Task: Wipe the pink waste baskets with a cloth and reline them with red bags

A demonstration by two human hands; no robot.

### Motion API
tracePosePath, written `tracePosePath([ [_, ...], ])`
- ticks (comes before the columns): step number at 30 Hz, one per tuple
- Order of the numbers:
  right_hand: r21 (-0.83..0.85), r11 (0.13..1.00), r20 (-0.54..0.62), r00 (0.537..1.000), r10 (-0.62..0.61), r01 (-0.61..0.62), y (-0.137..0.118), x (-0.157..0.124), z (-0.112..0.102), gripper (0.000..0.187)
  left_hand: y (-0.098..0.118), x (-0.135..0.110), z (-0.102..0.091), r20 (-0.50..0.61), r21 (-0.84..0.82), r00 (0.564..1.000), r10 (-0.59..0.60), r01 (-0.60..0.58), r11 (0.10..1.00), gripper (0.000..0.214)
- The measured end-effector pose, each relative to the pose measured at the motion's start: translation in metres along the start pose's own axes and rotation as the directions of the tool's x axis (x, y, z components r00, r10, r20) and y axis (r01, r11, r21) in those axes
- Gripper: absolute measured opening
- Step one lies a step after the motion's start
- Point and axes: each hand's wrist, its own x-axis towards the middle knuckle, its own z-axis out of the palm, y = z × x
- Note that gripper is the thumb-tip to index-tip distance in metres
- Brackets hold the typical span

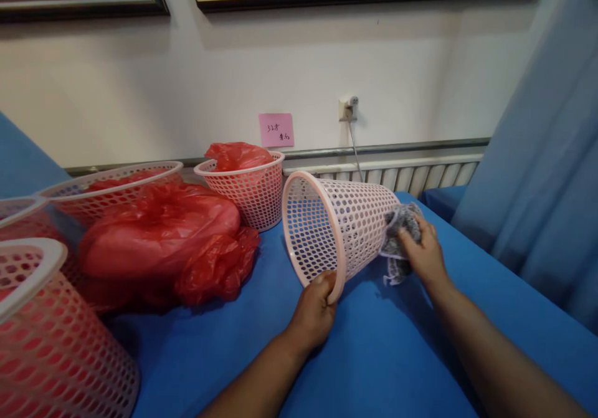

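Observation:
A pale pink perforated plastic wastebasket [369, 218] is tipped on its side above the blue bed surface [374, 356], its mouth turned to the left. My left hand [313, 312] is closed around the lower part of its rim, thumb on the inside. In my right hand [427, 253] is a crumpled grey cloth [402, 237] with a pale edge, pressed against the side of the basket near its base. The fingers behind the cloth are partly hidden.
Left of the basket lie bundled red plastic bags [163, 237]. A pink basket with a red bag [252, 187] stands behind, and a large basket [70, 343] at front left. Along the wall run a radiator [430, 178] and a plugged-in cord [355, 147]. A blue curtain [537, 175] hangs right.

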Motion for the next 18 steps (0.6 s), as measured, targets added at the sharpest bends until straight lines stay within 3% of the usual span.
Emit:
tracePosePath([
  [2, -0.034, 0.973, 0.119, 0.968, -0.222, 0.227, -0.029, -0.027, 0.002, 0.065, 0.001, 0.002, 0.001, 0.02, 0.026, 1.0, 0.015, -0.015, 1.0, 0.06],
  [4, 0.035, 0.878, 0.249, 0.847, -0.47, 0.477, -0.06, -0.056, 0.003, 0.07, 0.004, 0.005, 0.0, 0.037, 0.023, 0.999, 0.015, -0.016, 1.0, 0.054],
  [6, 0.126, 0.758, 0.281, 0.71, -0.646, 0.64, -0.079, -0.074, 0.002, 0.072, 0.008, 0.007, -0.001, 0.064, -0.008, 0.998, 0.007, -0.006, 1.0, 0.048],
  [7, 0.157, 0.712, 0.274, 0.663, -0.697, 0.684, -0.083, -0.077, 0.001, 0.071, 0.01, 0.007, -0.002, 0.081, -0.025, 0.997, 0.005, -0.003, 1.0, 0.047],
  [8, 0.165, 0.694, 0.256, 0.649, -0.717, 0.701, -0.081, -0.075, 0.0, 0.069, 0.012, 0.008, -0.003, 0.098, -0.035, 0.995, 0.005, -0.002, 0.999, 0.047],
  [9, 0.149, 0.713, 0.232, 0.677, -0.698, 0.685, -0.075, -0.069, -0.001, 0.065, 0.013, 0.008, -0.003, 0.109, -0.036, 0.994, 0.008, -0.004, 0.999, 0.048],
  [11, 0.053, 0.85, 0.144, 0.839, -0.525, 0.524, -0.054, -0.045, -0.002, 0.054, 0.013, 0.008, -0.004, 0.122, -0.011, 0.992, 0.014, -0.013, 1.0, 0.052],
  [12, 0.003, 0.93, 0.074, 0.927, -0.367, 0.368, -0.04, -0.03, -0.002, 0.049, 0.013, 0.008, -0.004, 0.128, 0.009, 0.992, 0.014, -0.015, 1.0, 0.053],
  [13, -0.024, 0.984, -0.012, 0.984, -0.179, 0.178, -0.026, -0.015, -0.003, 0.046, 0.012, 0.007, -0.004, 0.133, 0.03, 0.991, 0.011, -0.016, 0.999, 0.053],
  [14, -0.011, 1.0, -0.056, 0.998, -0.004, 0.003, -0.013, -0.001, -0.004, 0.046, 0.011, 0.006, -0.003, 0.142, 0.049, 0.99, 0.009, -0.016, 0.999, 0.052],
  [16, 0.062, 0.969, -0.071, 0.968, 0.242, -0.237, 0.003, 0.018, -0.006, 0.05, 0.008, 0.005, -0.003, 0.153, 0.08, 0.988, 0.005, -0.017, 0.997, 0.05],
  [18, 0.07, 0.966, -0.069, 0.965, 0.253, -0.248, 0.002, 0.018, -0.007, 0.051, 0.005, 0.005, -0.002, 0.15, 0.101, 0.989, 0.004, -0.02, 0.995, 0.049],
])
